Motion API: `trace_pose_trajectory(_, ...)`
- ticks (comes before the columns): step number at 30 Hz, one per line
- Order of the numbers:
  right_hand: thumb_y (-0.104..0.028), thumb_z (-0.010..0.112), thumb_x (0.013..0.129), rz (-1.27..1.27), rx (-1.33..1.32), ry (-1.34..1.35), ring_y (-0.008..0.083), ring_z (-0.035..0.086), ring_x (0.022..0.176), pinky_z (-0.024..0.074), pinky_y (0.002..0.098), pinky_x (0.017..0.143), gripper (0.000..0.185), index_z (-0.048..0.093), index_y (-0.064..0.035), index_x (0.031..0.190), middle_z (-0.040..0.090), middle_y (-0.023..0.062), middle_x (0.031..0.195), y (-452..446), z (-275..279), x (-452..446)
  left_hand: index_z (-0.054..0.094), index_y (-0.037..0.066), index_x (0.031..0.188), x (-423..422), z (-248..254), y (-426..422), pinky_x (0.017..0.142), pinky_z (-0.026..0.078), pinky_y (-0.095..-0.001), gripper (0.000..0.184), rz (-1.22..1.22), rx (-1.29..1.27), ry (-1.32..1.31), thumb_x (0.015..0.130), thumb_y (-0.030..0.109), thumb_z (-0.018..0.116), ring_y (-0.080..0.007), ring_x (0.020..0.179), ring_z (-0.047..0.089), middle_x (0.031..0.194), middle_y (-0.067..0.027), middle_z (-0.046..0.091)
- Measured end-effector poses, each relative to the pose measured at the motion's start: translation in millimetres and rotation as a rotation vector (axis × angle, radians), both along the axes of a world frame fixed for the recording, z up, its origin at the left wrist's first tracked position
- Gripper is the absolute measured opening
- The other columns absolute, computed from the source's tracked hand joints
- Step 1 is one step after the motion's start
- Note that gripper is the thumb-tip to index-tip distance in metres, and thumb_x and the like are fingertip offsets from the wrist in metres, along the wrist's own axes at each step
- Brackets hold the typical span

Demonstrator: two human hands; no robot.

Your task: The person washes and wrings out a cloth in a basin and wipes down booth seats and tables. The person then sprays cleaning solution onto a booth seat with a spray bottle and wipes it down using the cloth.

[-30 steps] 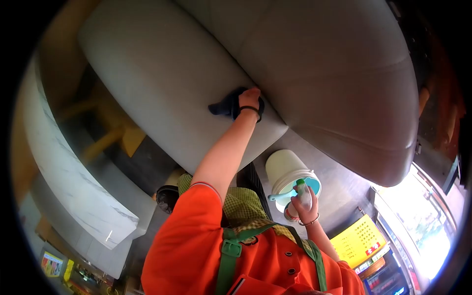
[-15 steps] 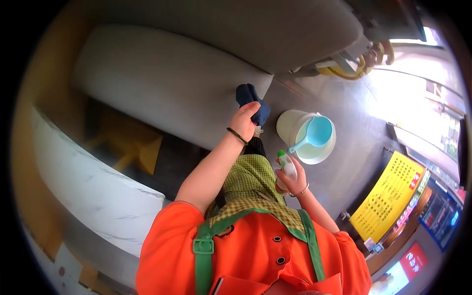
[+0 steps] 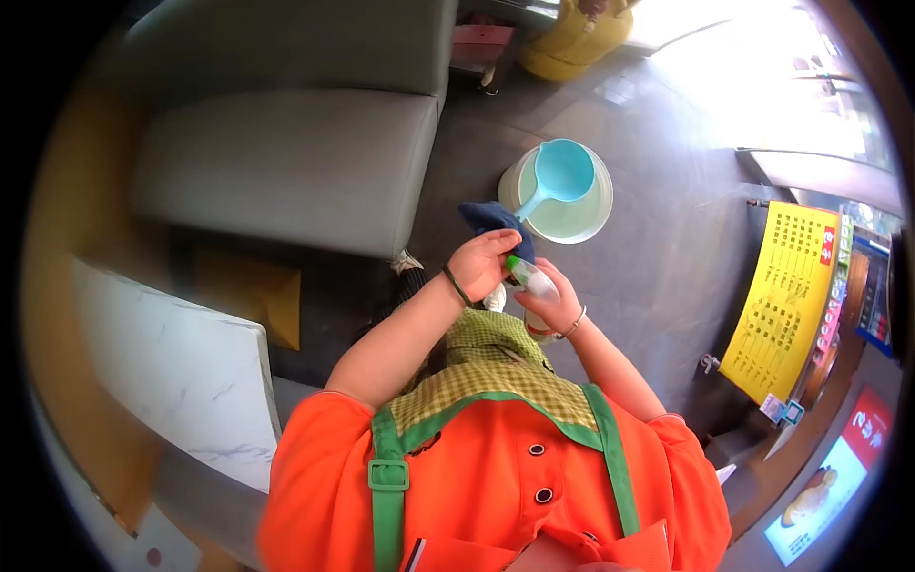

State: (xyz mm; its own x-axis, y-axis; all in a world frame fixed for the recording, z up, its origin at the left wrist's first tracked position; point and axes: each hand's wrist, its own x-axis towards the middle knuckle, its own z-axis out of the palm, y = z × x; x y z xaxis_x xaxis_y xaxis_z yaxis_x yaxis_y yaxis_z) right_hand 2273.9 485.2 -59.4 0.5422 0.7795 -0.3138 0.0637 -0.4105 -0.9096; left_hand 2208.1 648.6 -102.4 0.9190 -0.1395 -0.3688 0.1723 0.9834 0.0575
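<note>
My left hand grips a dark blue cloth, which sticks up past its fingers. Close beside it, my right hand is wrapped round a clear bottle with a green cap that points toward the left hand. Beyond both hands stands a white bucket of liquid. A light blue dipper lies over it, its handle reaching toward the cloth.
A grey padded bench is at the upper left. A white marble-patterned table stands at the lower left. On the right is a yellow printed board. A yellow container stands on the floor at the top.
The view has turned away from the bench. My left hand has lifted the cloth off the seat and come together with my right hand, which still holds the bottle.
</note>
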Motion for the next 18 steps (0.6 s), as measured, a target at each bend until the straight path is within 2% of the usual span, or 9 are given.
trace_pose_trajectory(4,-0.006,0.067,0.068,-0.186,-0.128,0.401,0.0117,0.055,0.083,0.0438,0.0261,0.076,0.038,0.053,-0.004,0.103,0.059,0.0039,0.094,-118.7,24.7,-5.1,0.055,0.006,0.095,4.9,-19.4,-82.1,0.078,0.047,-0.0353,0.011,-0.322,0.163,0.188,0.086,0.012,0.054,-0.0202,0.092,0.057,0.096,-0.0049,0.06)
trace_pose_trajectory(5,-0.005,0.066,0.068,-0.219,-0.148,0.419,0.0099,0.055,0.082,0.0442,0.0252,0.075,0.037,0.053,-0.0041,0.103,0.06,0.0021,0.091,-144.8,35.2,-7.7,0.055,0.008,0.097,5.0,-41.2,-99.9,0.08,0.046,-0.0377,0.018,-0.396,0.405,0.355,0.082,0.019,0.058,-0.0241,0.091,0.057,0.096,-0.0071,0.06)
trace_pose_trajectory(6,-0.004,0.066,0.068,-0.238,-0.137,0.382,0.0096,0.055,0.081,0.0446,0.0248,0.074,0.038,0.053,-0.0035,0.103,0.06,0.0026,0.092,-171.4,41.7,-9.9,0.055,0.009,0.099,0.1,-104.0,-124.6,0.081,0.044,-0.0402,0.021,-0.641,1.091,0.298,0.081,0.019,0.058,-0.0253,0.094,0.056,0.098,-0.007,0.059)
trace_pose_trajectory(9,-0.002,0.067,0.066,-0.396,-0.206,0.519,0.0091,0.055,0.08,0.0456,0.024,0.069,0.039,0.053,-0.0025,0.103,0.061,0.0031,0.092,-236.0,53.1,-18.9,0.056,0.015,0.104,4.8,-68.4,-157.5,0.085,0.039,-0.0428,0.024,-1.114,2.151,0.182,0.081,0.018,0.052,-0.028,0.1,0.054,0.102,-0.0091,0.059)
trace_pose_trajectory(10,-0.002,0.067,0.066,-0.399,-0.215,0.434,0.0092,0.055,0.079,0.0458,0.0239,0.068,0.039,0.053,-0.0026,0.102,0.061,0.0033,0.091,-248.0,53.0,-21.0,0.056,0.016,0.103,15.2,-66.7,-163.4,0.085,0.038,-0.0421,0.022,-1.303,1.999,0.109,0.083,0.017,0.045,-0.0252,0.102,0.055,0.104,-0.0094,0.059)
trace_pose_trajectory(13,-0.003,0.066,0.065,-0.412,-0.238,0.355,0.0102,0.056,0.078,0.0455,0.0235,0.068,0.036,0.055,-0.0028,0.099,0.06,0.0033,0.089,-267.6,42.3,-29.1,0.035,0.018,0.131,11.8,-60.3,-197.2,0.091,0.037,-0.0392,0.064,-1.129,1.813,0.074,0.071,0.016,0.057,-0.032,0.107,0.049,0.121,-0.0193,0.046)
trace_pose_trajectory(15,-0.003,0.066,0.065,-0.453,-0.197,0.33,0.0107,0.056,0.08,0.0449,0.0235,0.069,0.034,0.057,-0.0024,0.097,0.061,0.0032,0.088,-260.6,40.6,-33.6,0.022,0.016,0.137,12.6,-52.8,-201.6,0.094,0.037,-0.0383,0.081,-1.063,1.442,-0.005,0.072,0.039,0.065,-0.0354,0.113,0.044,0.131,-0.0203,0.034)
trace_pose_trajectory(17,-0.008,0.07,0.064,-0.269,-0.181,0.311,0.0183,0.055,0.092,0.0418,0.0293,0.083,0.035,0.058,-0.0003,0.097,0.058,0.0097,0.101,-240.3,36.6,-31.1,0.027,0.011,0.134,13.5,-21.7,-196.3,0.093,0.039,-0.0404,0.077,-1.04,0.635,0.39,0.075,0.049,0.06,-0.0301,0.11,0.046,0.125,-0.0185,0.043)
trace_pose_trajectory(18,-0.01,0.071,0.065,-0.17,-0.178,0.201,0.0224,0.054,0.096,0.0408,0.031,0.086,0.038,0.058,-0.0003,0.099,0.055,0.0123,0.106,-225.2,30.3,-32.2,0.032,0.009,0.13,7.7,-4.9,-183.2,0.089,0.041,-0.0395,0.071,-0.898,0.387,0.33,0.078,0.048,0.059,-0.0269,0.107,0.049,0.121,-0.0167,0.047)
